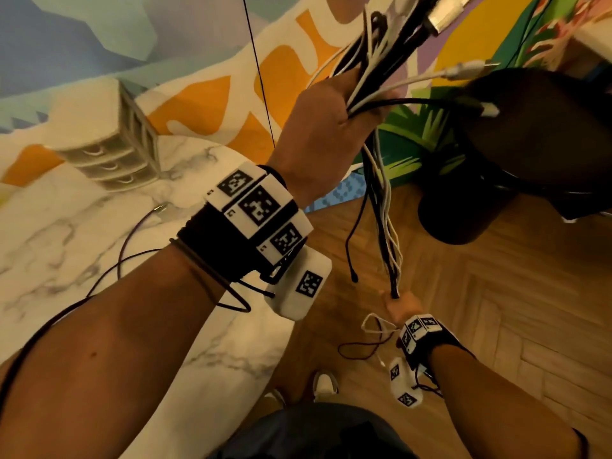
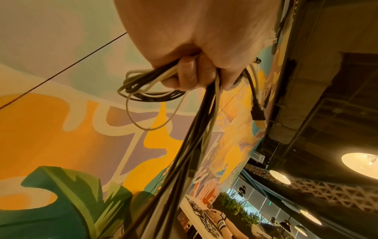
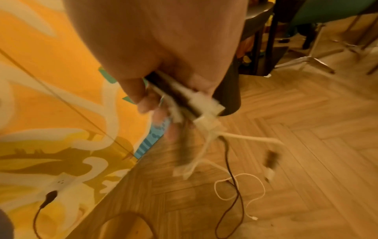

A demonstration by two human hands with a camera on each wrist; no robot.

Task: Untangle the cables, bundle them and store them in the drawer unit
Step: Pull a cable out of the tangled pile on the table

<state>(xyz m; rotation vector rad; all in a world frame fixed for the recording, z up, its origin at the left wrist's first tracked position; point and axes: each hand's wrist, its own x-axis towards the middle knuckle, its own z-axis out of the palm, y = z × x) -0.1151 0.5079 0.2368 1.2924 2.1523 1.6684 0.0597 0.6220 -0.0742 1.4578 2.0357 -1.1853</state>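
My left hand (image 1: 331,107) is raised high and grips a bunch of black and white cables (image 1: 381,200); in the left wrist view its fingers (image 2: 188,76) curl round the cables (image 2: 196,132), with loops sticking out to the left. The strands hang straight down to my right hand (image 1: 402,306), low above the floor. It holds their lower ends, and the plugs (image 3: 196,105) show blurred in its grip (image 3: 163,110). A white cable (image 3: 245,186) and a dark one trail below it onto the floor. The beige drawer unit (image 1: 109,147) stands shut on the marble table (image 1: 49,260), far left.
A thin dark cable (image 1: 135,230) lies on the marble table near the drawer unit. A black round stool (image 1: 530,134) stands right of the hanging cables. The painted wall carries a socket (image 3: 61,182) with a black plug. Herringbone wood floor (image 1: 496,309) lies below.
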